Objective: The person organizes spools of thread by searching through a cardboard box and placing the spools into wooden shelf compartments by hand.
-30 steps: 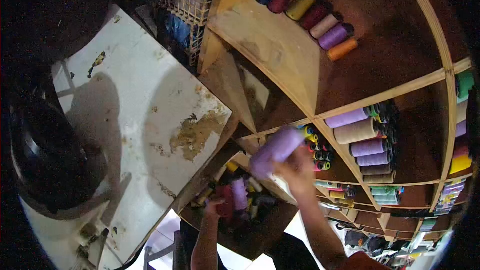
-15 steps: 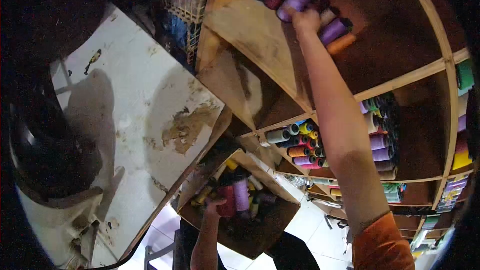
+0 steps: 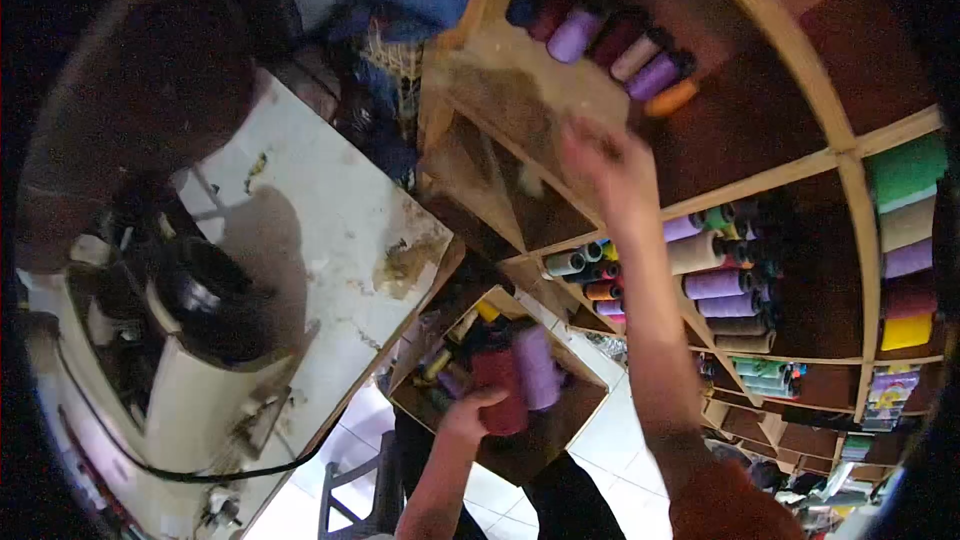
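My left hand point(image 3: 470, 418) grips a dark red thread spool point(image 3: 500, 390) over a cardboard box point(image 3: 580, 415). A purple thread spool point(image 3: 538, 368) stands right beside the red one; whether my fingers also touch it I cannot tell. More spools lie inside the box, partly hidden in shadow. Blurred by motion, my right hand point(image 3: 610, 165) is in front of the wooden shelf point(image 3: 740, 185) with its fingers apart and nothing seen in them. Above it, a row of spools lies in the upper compartment, among them a light purple spool point(image 3: 574, 35) and an orange spool point(image 3: 672, 97).
Lower shelf compartments hold stacked spools, such as purple cones point(image 3: 718, 283) and a green spool point(image 3: 905, 175). To the left is a stained white table point(image 3: 330, 220) bearing a sewing machine point(image 3: 210, 380). A stool point(image 3: 350, 485) stands below, and a wire basket point(image 3: 395, 50) is behind.
My right hand has let go of the light purple spool in the upper compartment and drawn back downward. My left hand has raised the red spool, with the purple one beside it. The view has shifted.
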Available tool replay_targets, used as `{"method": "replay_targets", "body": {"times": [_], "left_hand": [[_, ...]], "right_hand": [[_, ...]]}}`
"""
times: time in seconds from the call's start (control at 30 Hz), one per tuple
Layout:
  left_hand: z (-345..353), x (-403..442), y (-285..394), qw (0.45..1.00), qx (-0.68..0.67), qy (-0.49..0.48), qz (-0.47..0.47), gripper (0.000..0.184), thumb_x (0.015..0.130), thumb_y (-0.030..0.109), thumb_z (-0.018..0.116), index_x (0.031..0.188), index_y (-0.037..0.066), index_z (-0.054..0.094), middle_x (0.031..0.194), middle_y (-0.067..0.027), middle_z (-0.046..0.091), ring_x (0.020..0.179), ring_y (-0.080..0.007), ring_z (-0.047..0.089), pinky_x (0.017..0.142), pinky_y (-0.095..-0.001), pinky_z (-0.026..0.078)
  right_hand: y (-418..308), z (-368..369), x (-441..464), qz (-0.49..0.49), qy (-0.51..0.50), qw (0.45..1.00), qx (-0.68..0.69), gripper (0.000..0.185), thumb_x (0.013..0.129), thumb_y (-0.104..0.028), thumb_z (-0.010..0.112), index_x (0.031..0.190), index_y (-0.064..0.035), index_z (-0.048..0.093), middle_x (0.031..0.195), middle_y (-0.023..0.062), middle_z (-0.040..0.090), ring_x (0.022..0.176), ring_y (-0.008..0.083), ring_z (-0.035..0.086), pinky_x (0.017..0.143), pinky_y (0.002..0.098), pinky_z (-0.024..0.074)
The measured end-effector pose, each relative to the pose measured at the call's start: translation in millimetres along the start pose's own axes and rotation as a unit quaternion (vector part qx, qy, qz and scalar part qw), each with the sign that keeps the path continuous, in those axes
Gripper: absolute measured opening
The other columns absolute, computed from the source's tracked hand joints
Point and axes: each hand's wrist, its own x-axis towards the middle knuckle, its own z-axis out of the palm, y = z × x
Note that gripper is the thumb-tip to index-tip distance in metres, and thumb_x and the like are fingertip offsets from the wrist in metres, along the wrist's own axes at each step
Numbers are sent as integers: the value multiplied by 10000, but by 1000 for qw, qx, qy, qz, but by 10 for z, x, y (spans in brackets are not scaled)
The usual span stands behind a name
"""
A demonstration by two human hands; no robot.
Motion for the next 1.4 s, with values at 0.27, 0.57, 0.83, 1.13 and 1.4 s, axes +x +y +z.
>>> {"method": "replay_targets", "body": {"times": [0.27, 0.57, 0.83, 1.13, 1.4], "left_hand": [[2319, 864, 1515, 951, 309, 20, 27, 557, 688, 221, 723, 1175, 81, 494, 990, -56, 597, 889, -171, 591, 739, -350, 495], [1940, 1983, 2102, 939, 310, 17, 144, 402, 712, 198, 717, 1032, 33, 539, 907, -82, 611, 776, -191, 619, 584, -333, 524], [1834, 2011, 2224, 958, 253, 90, 104, 245, 759, 175, 670, 935, 80, 528, 806, -55, 588, 677, -194, 603, 614, -330, 515], [1861, 2024, 2196, 943, 288, 124, 106, 294, 737, 197, 702, 954, 92, 534, 786, -36, 587, 670, -177, 604, 597, -320, 509], [1796, 2079, 2046, 913, 372, 28, 165, 379, 751, 190, 663, 1085, 47, 557, 949, -57, 591, 806, -183, 572, 712, -323, 470]], "right_hand": [[-499, -588, -901, 200, -122, 950, 204, 547, 784, -201, 684, 1240, -9, 452, 1100, 65, 574, 964, 139, 552, 845, 285, 440], [154, -66, 415, 278, 98, 831, 471, 511, 738, -270, 726, 1134, -22, 520, 1095, 57, 574, 995, 170, 528, 838, 353, 425], [1139, 279, 1498, -5, 300, 952, 61, 607, 721, -248, 738, 1224, -14, 489, 1088, 146, 591, 997, 271, 539, 877, 357, 394], [1060, 298, 1562, 88, 286, 950, -95, 460, 706, -357, 721, 995, -17, 611, 956, 162, 642, 913, 299, 599, 805, 383, 439], [170, 347, 193, 80, -72, 982, 157, 448, 738, -274, 722, 1046, 12, 568, 973, 91, 628, 878, 207, 580, 824, 310, 441]]}}
